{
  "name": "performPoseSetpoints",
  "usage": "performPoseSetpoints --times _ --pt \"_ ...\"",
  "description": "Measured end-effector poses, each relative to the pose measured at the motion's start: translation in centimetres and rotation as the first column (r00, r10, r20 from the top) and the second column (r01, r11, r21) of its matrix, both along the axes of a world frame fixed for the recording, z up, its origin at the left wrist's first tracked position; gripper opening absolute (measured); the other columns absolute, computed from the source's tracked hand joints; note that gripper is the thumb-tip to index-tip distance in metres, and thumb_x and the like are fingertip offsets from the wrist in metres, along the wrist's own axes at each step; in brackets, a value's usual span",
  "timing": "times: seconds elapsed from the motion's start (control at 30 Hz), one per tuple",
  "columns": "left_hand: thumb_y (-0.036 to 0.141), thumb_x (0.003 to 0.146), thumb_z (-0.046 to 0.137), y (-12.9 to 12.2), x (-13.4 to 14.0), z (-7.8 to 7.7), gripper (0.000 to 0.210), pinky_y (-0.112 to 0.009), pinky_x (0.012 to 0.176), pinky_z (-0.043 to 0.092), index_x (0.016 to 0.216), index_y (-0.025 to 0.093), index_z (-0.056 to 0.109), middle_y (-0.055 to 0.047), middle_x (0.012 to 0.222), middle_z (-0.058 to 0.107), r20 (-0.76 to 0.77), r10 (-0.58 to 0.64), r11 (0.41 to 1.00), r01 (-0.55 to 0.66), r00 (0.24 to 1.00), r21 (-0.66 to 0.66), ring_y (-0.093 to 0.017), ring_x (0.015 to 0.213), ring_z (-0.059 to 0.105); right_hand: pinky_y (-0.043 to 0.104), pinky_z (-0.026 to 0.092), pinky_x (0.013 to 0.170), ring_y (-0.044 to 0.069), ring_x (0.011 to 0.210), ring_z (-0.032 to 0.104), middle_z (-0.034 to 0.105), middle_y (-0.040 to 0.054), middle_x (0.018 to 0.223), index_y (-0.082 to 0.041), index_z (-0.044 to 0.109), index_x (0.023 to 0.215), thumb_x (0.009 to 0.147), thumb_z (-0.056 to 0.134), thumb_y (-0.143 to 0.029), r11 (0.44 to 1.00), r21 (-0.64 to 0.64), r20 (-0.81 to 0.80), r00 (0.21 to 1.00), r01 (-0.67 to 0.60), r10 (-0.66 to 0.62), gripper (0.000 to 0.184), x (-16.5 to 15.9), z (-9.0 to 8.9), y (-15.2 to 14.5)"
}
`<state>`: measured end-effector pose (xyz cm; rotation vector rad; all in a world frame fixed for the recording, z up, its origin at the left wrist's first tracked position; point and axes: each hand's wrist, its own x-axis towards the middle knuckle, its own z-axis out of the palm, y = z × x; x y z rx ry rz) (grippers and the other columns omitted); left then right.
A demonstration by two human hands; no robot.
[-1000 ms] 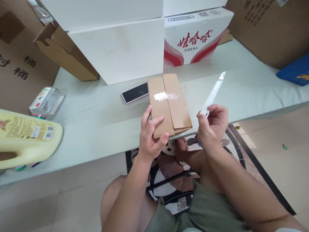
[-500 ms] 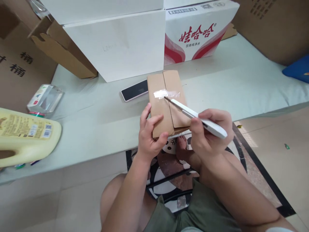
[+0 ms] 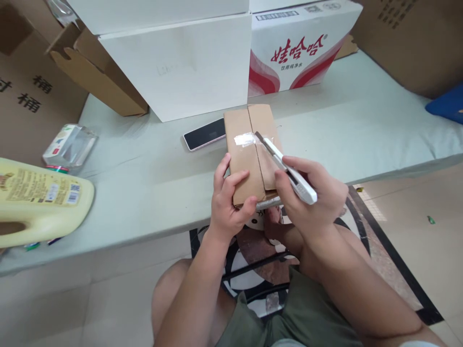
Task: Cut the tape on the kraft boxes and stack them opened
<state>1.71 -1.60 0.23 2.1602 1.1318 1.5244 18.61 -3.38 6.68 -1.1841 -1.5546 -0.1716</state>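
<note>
A small brown cardboard box (image 3: 243, 168) rests at the table's near edge, its flaps meeting in a lengthwise seam. Clear tape (image 3: 245, 139) lies across that seam near the far end. My left hand (image 3: 231, 202) grips the box's near left corner, fingers on the side and top. In my right hand (image 3: 311, 193) is a white utility knife (image 3: 289, 173), its dark blade extended. The blade's tip is at the seam beside the tape; whether it cuts in cannot be seen. Behind the box, partly covered by it, lies a phone (image 3: 204, 134).
White cartons (image 3: 181, 67) and a red-and-white carton (image 3: 300, 53) line the back of the cloth-covered table (image 3: 144, 193). A yellow jug (image 3: 43, 202) and a clear plastic bottle (image 3: 70, 144) stand at the left. A blue object (image 3: 446, 103) sits at the far right.
The knife tip has moved from the tape left of the seam to the seam itself, and the handle has swung left and steeper. My left hand keeps its hold on the box.
</note>
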Motion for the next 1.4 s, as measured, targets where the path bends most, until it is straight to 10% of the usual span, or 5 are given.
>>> performPoseSetpoints --times 0.3,1.03,1.4 --pt "0.057 0.102 0.051 0.0 0.2 -0.2 0.044 -0.060 0.116 0.045 0.130 0.024 0.059 -0.018 0.160 0.044 -0.006 0.012 1.000 -0.012 1.000 0.010 -0.036 0.150 0.046 0.027 0.051 0.056 0.013 0.058 0.063 0.073 0.0007 0.078 -0.021 0.066 0.108 0.094 0.053 -0.023 0.964 -0.224 -0.019 0.990 -0.140 0.139 0.020 -0.1 0.7 -0.1" --pt "0.055 0.101 0.054 -0.5 0.5 -0.2 0.044 -0.058 0.116 0.045 0.131 0.023 0.060 -0.020 0.163 0.042 0.040 -0.009 0.999 0.011 0.999 -0.039 -0.037 0.152 0.043 0.027 0.045 0.054 0.012 0.055 0.059 0.072 0.0000 0.073 -0.020 0.070 0.101 0.090 0.054 -0.024 0.978 -0.204 0.014 0.999 -0.046 0.050 0.020 -0.8 0.8 0.1" --pt "0.053 0.101 0.056 -0.7 0.7 -0.1 0.042 -0.056 0.114 0.048 0.129 0.022 0.061 -0.022 0.163 0.043 0.068 -0.010 0.998 0.014 0.998 -0.055 -0.036 0.152 0.045 0.026 0.042 0.050 0.012 0.049 0.054 0.066 -0.0031 0.063 -0.023 0.070 0.101 0.088 0.055 -0.031 0.911 -0.400 -0.109 0.992 -0.103 0.064 0.022 -0.7 0.7 0.9"
